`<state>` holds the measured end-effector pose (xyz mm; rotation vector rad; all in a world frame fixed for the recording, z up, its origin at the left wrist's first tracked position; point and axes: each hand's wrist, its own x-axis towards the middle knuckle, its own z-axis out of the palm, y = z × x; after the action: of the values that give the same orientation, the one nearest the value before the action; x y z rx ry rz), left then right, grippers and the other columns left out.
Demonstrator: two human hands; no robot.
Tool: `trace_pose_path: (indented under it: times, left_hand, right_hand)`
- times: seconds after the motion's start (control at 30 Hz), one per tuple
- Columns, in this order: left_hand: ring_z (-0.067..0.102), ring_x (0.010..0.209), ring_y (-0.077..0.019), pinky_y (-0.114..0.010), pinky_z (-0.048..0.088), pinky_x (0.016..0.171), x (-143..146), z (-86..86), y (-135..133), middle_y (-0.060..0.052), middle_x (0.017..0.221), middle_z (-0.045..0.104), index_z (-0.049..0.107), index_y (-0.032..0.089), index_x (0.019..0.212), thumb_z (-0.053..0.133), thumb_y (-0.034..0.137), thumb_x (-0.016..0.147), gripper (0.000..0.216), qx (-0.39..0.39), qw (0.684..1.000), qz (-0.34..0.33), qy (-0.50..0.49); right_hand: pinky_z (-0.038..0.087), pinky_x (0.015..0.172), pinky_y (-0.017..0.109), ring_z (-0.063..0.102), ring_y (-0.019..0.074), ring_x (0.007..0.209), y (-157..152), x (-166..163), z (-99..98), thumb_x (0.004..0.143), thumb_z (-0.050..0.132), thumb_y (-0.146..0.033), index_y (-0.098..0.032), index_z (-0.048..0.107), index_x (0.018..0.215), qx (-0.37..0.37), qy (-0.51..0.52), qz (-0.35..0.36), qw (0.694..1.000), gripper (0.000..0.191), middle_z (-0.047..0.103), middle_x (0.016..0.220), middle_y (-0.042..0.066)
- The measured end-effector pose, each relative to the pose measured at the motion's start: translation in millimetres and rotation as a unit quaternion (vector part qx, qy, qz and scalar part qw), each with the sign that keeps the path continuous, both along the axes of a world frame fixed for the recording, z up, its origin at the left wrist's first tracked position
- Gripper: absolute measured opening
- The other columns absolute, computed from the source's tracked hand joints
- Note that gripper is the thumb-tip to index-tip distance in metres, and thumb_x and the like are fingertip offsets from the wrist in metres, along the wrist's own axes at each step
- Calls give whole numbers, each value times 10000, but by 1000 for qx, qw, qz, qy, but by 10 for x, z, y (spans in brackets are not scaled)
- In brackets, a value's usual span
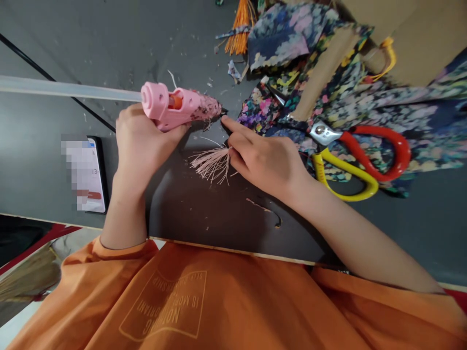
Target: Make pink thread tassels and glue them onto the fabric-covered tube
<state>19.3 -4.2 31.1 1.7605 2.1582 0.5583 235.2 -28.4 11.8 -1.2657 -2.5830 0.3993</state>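
Observation:
My left hand [136, 141] is wrapped around the handle of a pink hot glue gun [178, 108], its dark nozzle facing right. A long clear glue stick [73, 88] juts from the gun's back end toward the left. Between the fingers of my right hand [268, 158] is a pale pink tassel [210, 164], its strands fanned out to the left and its top hidden by the fingers. The right index fingertip is right by the nozzle; I cannot tell if they touch. Floral fabric [260, 109] lies just beyond the right hand.
Scissors with red and yellow handles [379, 150] rest on the fabric at right. An orange tassel [239, 29] lies at the top, near brown cardboard [419, 29]. A phone [97, 175] is at left. A black cord [32, 58] crosses the dark tabletop [204, 214].

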Motion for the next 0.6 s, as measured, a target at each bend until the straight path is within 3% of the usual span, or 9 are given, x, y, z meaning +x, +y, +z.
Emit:
trace_pose_path:
  times: [0.6]
  left_hand:
    - [525,608,-112,-290,463,654,-22,6,-16,-28,633,569,661,101,686,740,420,615,336,18,1000,-12,-20]
  right_hand:
    - [215,414,339,584,129,492,30,-79,9,903,423,-154,-147,622,1077,9,-75,6,997,264,519,1477,86]
